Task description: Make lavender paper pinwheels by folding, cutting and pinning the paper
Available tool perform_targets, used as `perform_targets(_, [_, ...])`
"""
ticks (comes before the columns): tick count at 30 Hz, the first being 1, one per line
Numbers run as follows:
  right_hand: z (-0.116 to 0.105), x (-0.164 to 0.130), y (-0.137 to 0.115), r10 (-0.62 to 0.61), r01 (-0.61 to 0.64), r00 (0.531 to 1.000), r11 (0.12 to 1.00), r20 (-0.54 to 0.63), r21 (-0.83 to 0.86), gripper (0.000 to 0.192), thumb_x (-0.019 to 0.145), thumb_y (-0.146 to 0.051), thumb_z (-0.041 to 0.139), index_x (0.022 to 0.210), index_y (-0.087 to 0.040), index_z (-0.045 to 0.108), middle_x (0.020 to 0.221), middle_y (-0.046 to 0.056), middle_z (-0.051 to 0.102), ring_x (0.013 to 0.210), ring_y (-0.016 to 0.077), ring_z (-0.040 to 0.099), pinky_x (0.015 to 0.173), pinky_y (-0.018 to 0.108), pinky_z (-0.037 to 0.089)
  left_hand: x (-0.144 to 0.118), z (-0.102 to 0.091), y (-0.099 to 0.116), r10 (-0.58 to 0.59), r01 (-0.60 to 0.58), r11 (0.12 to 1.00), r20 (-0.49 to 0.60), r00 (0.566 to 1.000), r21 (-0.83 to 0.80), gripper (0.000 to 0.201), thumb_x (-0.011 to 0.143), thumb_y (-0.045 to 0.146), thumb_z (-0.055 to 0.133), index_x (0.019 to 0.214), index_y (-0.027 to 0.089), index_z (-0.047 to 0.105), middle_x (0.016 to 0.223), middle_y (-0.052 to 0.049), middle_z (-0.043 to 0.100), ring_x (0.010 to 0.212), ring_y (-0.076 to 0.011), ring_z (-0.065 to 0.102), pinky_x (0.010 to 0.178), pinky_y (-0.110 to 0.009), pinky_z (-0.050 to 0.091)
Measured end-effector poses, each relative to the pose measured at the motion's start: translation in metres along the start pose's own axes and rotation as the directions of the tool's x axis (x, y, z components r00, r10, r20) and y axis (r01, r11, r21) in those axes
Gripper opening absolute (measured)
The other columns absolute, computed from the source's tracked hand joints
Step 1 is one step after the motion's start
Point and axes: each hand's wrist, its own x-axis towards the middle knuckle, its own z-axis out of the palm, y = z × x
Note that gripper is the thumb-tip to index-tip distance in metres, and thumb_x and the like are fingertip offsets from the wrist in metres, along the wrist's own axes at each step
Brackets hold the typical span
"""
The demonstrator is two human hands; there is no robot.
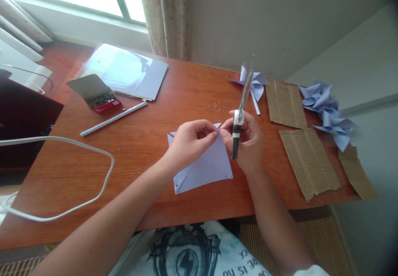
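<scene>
A square of white paper [209, 166] lies before me, slit from its corners, with small dark holes near the two front corners. My left hand [194, 139] is closed, thumb and finger pinching the paper near its far corner. My right hand [248, 141] pinches the same corner area with thumb and fingertip. Hanging on that hand is a scissors-like tool [238, 118], its long metal blades pointing up and away, its handle black and white. The pinched corner itself is partly hidden by my fingers.
Tiny metal bits [220, 105] are scattered beyond my hands. A paper pinwheel [255, 86] and more pinwheels [323, 102] lie right, near cardboard pieces [311, 162]. Leftward are an open pin box [104, 100], a rolled paper stick [113, 119], a folder [133, 73] and a white cable [107, 176].
</scene>
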Motion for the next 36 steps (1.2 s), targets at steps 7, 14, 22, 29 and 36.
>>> perform_targets(7, [-0.001, 0.000, 0.001, 0.027, -0.027, 1.000, 1.000, 0.006, -0.007, 0.037, 0.078, -0.023, 0.079, 0.112, -0.027, 0.064, 0.081, -0.002, 0.070, 0.072, 0.0158, 0.065, 0.065, 0.032, 0.053, -0.001, 0.001, 0.000, 0.033, -0.031, 0.993, -0.013, 0.999, 0.112, 0.017, 0.087, 0.030, 0.066, 0.085, 0.014, 0.074, 0.080, -0.006, 0.073, 0.072, -0.0167, 0.061, 0.064, -0.027, 0.047])
perform_targets(14, [-0.001, -0.001, 0.004, 0.014, -0.014, 1.000, 0.999, 0.013, -0.039, 0.039, 0.077, -0.018, 0.076, 0.113, -0.027, 0.064, 0.082, -0.002, 0.070, 0.072, 0.0151, 0.065, 0.066, 0.030, 0.053, 0.001, 0.000, 0.000, -0.028, 0.028, 1.000, -0.033, 0.999, 0.000, 0.019, 0.085, 0.031, 0.068, 0.083, 0.013, 0.073, 0.078, -0.005, 0.072, 0.069, -0.0146, 0.060, 0.063, -0.026, 0.045])
perform_targets(22, [-0.003, -0.005, 0.013, -0.052, 0.056, 0.998, 0.989, 0.033, -0.140, 0.047, 0.073, -0.010, 0.072, 0.115, -0.030, 0.065, 0.090, -0.003, 0.071, 0.078, 0.0167, 0.068, 0.073, 0.031, 0.054, -0.001, 0.000, 0.008, -0.075, 0.074, 0.992, -0.010, 0.997, -0.104, 0.019, 0.085, 0.031, 0.066, 0.081, 0.013, 0.073, 0.072, -0.002, 0.067, 0.067, -0.0127, 0.057, 0.062, -0.025, 0.042])
perform_targets(29, [-0.005, -0.005, 0.012, -0.064, 0.069, 0.997, 0.985, 0.040, -0.159, 0.046, 0.074, -0.009, 0.071, 0.115, -0.029, 0.065, 0.090, -0.003, 0.072, 0.080, 0.0169, 0.068, 0.075, 0.032, 0.054, 0.001, 0.000, 0.004, -0.061, 0.057, 0.988, -0.028, 0.998, -0.143, 0.019, 0.084, 0.033, 0.070, 0.083, 0.014, 0.072, 0.078, -0.003, 0.071, 0.069, -0.0128, 0.058, 0.062, -0.024, 0.043])
perform_targets(36, [0.001, -0.001, 0.002, 0.008, -0.014, 0.998, 0.997, -0.070, -0.074, 0.038, 0.079, -0.017, 0.073, 0.114, -0.028, 0.064, 0.083, -0.003, 0.070, 0.071, 0.0150, 0.065, 0.066, 0.031, 0.053, 0.000, -0.001, 0.008, -0.068, 0.064, 0.993, -0.033, 0.997, -0.102, 0.020, 0.083, 0.033, 0.073, 0.083, 0.014, 0.074, 0.078, -0.004, 0.072, 0.068, -0.0128, 0.059, 0.062, -0.023, 0.044])
